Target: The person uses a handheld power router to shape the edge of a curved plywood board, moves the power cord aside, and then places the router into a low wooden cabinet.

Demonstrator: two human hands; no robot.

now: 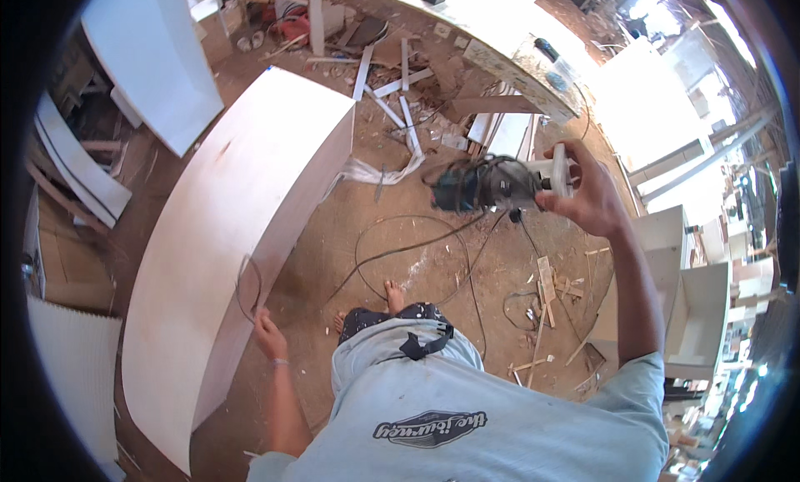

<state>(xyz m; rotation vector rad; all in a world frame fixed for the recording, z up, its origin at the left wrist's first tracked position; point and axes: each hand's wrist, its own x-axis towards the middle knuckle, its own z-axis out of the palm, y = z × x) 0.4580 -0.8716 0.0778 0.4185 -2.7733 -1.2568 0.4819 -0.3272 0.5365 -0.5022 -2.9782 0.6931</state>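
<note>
My right hand (596,200) grips a trim router (458,189) by its pale base end, holding it up at the right of the middle, above the floor. The tool has a dark teal body, and black cord is wound round it in several turns. Lower left, my left hand (268,336) is closed on a loop of thin dark power cord (248,292). That hand is beside a long pale wooden cabinet (242,165) with a curved edge; whether it touches the side cannot be made out. More cord trails between the tool and the floor.
Wood strips and scraps (404,86) litter the floor (425,274) ahead. A workbench (500,40) stands beyond, and a white panel (154,57) leans at the far left. Open pale cabinet boxes (700,311) are at the right. Thin offcuts (546,290) lie near my feet.
</note>
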